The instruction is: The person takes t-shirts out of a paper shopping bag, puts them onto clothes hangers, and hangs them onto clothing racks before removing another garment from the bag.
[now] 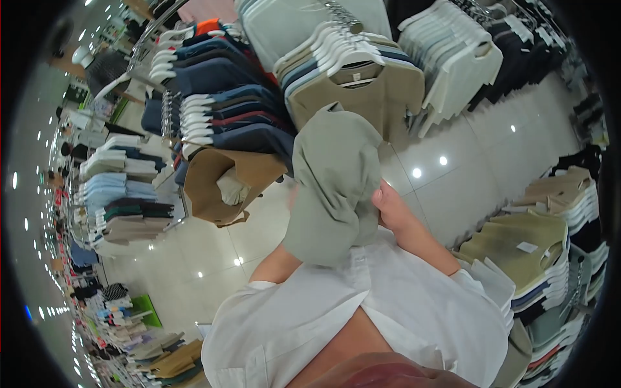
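Holds grey-green garment (pixel 333 187) with right hand (pixel 390 204), in closed grip; cannot tell grip of left hand (pixel 293 195), mostly hidden behind cloth. Has open brown bag (pixel 200 191) nearby.

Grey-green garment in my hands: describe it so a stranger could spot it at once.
Start at the white shirt low in the picture. Just above it, the right hand holds the grey-green garment by one side. Unlike the tan shirt hanging smooth beyond it, this one is loose and crumpled.
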`<action>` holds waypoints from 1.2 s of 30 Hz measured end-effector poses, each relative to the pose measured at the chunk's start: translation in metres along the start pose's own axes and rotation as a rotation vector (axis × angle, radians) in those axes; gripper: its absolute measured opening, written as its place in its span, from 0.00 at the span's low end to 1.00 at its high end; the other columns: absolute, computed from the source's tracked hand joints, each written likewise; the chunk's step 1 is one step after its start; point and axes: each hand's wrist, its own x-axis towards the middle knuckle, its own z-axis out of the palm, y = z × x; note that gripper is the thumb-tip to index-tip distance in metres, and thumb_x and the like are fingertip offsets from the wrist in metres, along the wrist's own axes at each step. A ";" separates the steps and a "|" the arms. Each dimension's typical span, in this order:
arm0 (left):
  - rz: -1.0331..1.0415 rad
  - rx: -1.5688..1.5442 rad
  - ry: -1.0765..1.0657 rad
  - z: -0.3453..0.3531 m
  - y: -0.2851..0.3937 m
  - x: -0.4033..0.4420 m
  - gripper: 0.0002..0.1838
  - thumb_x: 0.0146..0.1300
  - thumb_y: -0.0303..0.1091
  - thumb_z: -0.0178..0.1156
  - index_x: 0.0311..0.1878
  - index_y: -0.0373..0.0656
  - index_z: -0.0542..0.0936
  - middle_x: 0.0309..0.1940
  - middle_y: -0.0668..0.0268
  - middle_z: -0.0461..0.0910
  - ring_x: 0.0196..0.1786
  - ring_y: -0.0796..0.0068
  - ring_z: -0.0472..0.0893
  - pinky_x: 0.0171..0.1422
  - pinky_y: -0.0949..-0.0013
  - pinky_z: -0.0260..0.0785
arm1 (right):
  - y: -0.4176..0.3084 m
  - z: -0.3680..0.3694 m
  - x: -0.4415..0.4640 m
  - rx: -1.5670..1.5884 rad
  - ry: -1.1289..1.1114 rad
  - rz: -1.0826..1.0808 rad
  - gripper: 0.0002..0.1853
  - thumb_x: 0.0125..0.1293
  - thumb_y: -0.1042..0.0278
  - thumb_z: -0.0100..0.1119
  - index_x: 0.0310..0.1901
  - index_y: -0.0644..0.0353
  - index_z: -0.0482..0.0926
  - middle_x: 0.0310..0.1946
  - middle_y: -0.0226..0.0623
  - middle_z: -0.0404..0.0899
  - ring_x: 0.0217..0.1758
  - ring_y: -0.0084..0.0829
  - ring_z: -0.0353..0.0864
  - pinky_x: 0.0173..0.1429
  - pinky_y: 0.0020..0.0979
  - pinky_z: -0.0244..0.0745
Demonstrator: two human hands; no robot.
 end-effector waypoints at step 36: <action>0.506 0.377 -0.363 -0.006 0.032 0.194 0.21 0.58 0.16 0.70 0.56 0.39 0.81 0.60 0.57 0.83 0.61 0.64 0.83 0.65 0.63 0.75 | -0.094 -0.032 0.060 -1.344 0.494 -0.307 0.22 0.61 0.72 0.70 0.58 0.56 0.85 0.56 0.41 0.86 0.58 0.46 0.85 0.62 0.40 0.80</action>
